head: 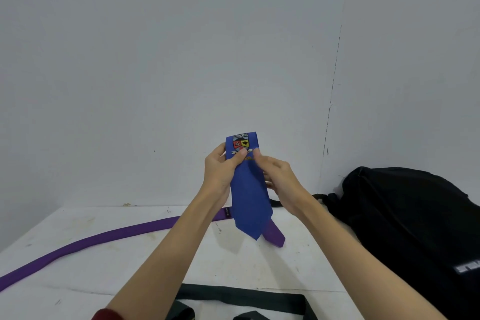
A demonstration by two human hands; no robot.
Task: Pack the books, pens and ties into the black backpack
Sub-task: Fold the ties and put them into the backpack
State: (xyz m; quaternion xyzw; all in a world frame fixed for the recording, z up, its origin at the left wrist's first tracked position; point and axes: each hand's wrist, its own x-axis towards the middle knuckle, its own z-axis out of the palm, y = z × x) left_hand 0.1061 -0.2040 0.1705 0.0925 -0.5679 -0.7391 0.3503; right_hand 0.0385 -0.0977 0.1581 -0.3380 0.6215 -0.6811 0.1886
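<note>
both hands, left [220,171] and right [278,176], pinch the folded blue tie [249,195]; next, carry it toward the backpack [405,221] at three o'clock.

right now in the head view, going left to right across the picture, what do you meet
purple tie on the white table → left hand → blue tie held up in both hands → right hand → black backpack
</note>
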